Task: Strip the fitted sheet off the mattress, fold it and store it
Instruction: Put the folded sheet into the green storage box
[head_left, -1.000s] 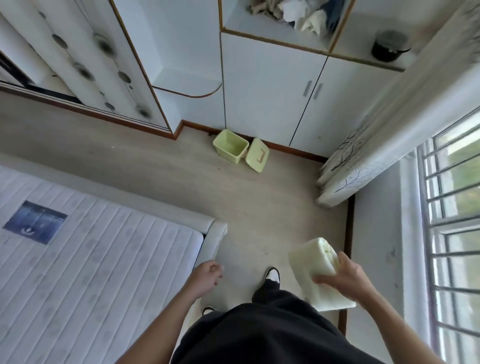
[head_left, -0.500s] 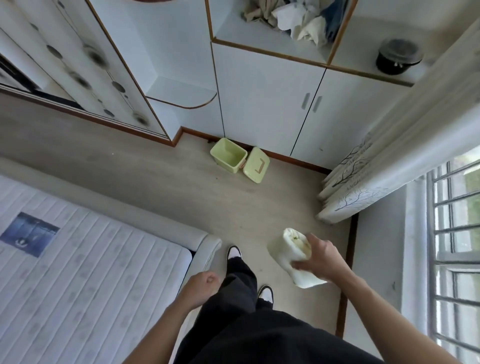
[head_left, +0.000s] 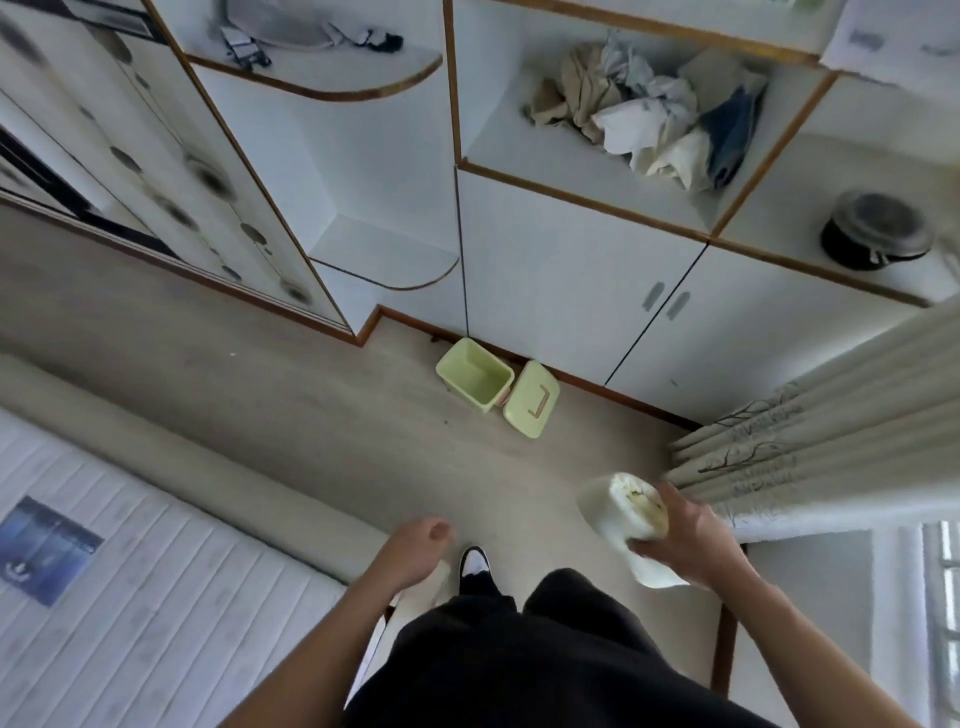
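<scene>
White cupboards (head_left: 582, 291) fill the upper half of the frame, their open shelf at upper right holding a heap of crumpled cloth (head_left: 654, 114), with a dark lidded pot (head_left: 878, 231) on the shelf beside it at far right; pale wood floor (head_left: 291, 415) runs across the middle; the bare quilted mattress (head_left: 156, 597) lies at lower left, a blue label (head_left: 44, 545) on it; a pleated curtain (head_left: 831, 452) hangs at right; a pale green bin (head_left: 474, 382) stands on the floor at centre against the cupboards, its lid (head_left: 531, 399) lying just beside it; the folded sheet (head_left: 621, 512), a cream bundle, is at lower right, gripped by the right hand (head_left: 688, 540) with fingers curled round it; the left hand (head_left: 415, 548) hangs at lower centre, loosely curled, holding nothing.
</scene>
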